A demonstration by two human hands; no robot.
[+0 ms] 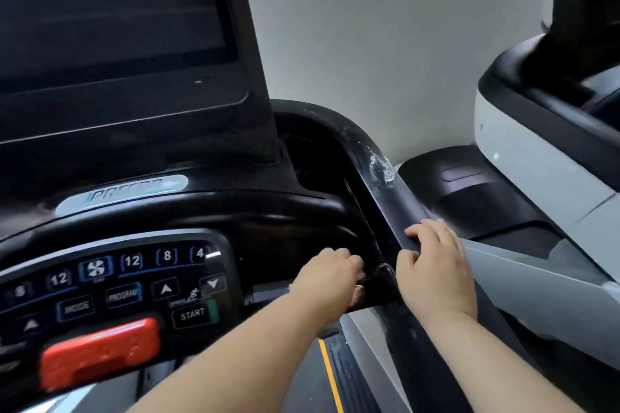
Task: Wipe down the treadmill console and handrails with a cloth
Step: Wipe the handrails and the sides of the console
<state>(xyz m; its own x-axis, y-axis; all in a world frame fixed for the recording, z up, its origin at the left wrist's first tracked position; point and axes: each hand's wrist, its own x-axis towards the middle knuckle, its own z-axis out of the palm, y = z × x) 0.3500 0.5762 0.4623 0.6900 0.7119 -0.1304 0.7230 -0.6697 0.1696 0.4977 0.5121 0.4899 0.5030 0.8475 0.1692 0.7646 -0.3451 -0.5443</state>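
2 hands (330,273), 1 console (110,282), 1 handrail (396,208)

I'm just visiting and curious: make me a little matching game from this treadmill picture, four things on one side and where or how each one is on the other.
Things:
1. right hand
2. left hand
3. stop button
4. screen

Descriptions:
A. red, at the lower left of the console
B. dark and blank, upright at the top left
C. resting on the black right handrail
D. reaching into the dark recess beside the button panel

Pairs: 1-C, 2-D, 3-A, 4-B
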